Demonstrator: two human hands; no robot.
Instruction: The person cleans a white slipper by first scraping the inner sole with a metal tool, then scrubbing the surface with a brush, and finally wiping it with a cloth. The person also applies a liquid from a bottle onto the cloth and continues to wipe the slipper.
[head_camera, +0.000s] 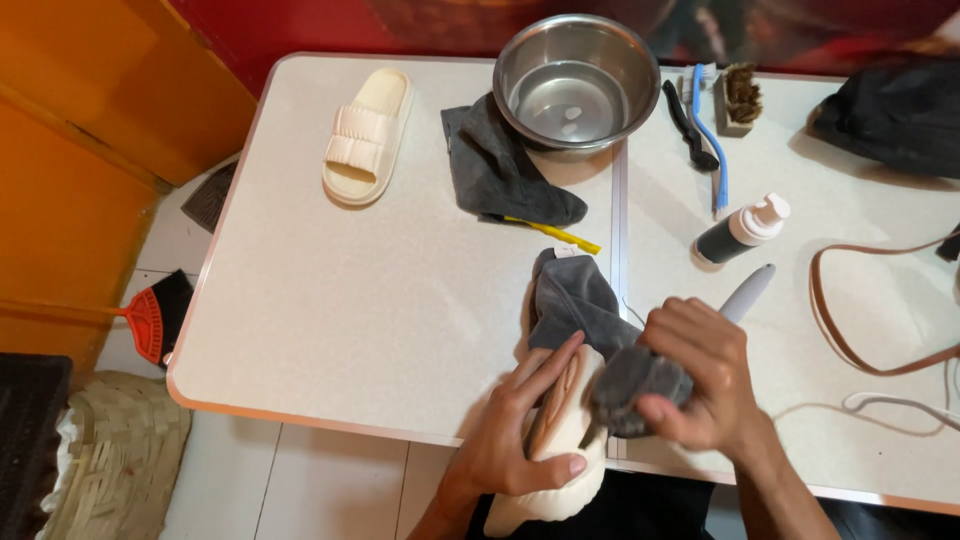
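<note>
Slide sandal (555, 440), cream foam, looked light and springy at the tabletop's (400, 330) near edge; the left hand (520, 425) clasped its side while the right hand (700, 375) pressed a bunched grey cloth (630, 385) onto it.

Matt cream foam slide sandal (556, 440) gripped by the left hand (515, 430), soft grey microfibre cloth (630, 385) bunched in the right hand (700, 375), glossy stainless-steel bowl (577, 80) (dull reflections inside), smooth speckled laminate table (380, 300), second ribbed matt slide (367, 135), smooth plastic pump bottle (741, 232).
</note>
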